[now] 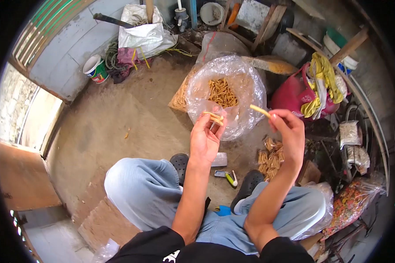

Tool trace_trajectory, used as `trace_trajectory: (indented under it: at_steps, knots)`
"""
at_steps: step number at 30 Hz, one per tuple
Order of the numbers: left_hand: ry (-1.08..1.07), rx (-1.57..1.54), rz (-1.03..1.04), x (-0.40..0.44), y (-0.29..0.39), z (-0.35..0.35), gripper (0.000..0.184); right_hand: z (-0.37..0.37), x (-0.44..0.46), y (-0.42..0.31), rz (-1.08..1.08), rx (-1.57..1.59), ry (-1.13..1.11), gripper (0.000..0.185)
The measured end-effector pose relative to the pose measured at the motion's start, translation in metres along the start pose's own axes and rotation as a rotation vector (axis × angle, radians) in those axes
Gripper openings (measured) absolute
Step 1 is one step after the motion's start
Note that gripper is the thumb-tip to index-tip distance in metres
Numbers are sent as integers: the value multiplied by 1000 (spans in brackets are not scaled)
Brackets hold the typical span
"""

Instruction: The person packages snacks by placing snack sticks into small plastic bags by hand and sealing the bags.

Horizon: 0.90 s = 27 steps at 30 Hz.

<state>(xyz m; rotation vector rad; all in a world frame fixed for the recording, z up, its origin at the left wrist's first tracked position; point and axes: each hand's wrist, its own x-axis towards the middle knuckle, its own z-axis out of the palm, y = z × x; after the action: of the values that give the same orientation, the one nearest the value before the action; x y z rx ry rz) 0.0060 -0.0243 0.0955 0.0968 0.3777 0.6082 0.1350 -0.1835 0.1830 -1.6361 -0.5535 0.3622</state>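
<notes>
My left hand (206, 136) is closed around a few yellow-brown snack sticks (214, 117) in front of the big bag. A clear film seems to be around them, but I cannot tell for sure. To the right, my right hand (289, 129) pinches one pale yellow snack stick (260, 110) between thumb and fingertips, its far end pointing left. Behind both hands stands a large clear plastic bag (249, 90), wide at the mouth, with a heap of brown snack sticks (223, 93) inside. Small filled packets (271, 158) lie in a pile below my right hand.
Between my shoes lie a green-handled tool (231, 179), a small grey device (220, 173) and a whitish packet (219, 159). A red tub (289, 94) with yellow cloth stands at right. Farther back are a white sack (147, 37) and a paint bucket (95, 69).
</notes>
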Motion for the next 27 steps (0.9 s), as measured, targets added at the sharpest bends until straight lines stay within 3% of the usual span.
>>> trace_trajectory:
  at_steps: [8,27]
  knots:
    - [-76,38,-41,-25,-6,29,12,13,-48,-40,6,-20,4,11]
    - [-140,276,-113,-71,-12,51,24,34,-77,0,-72,118,233,12]
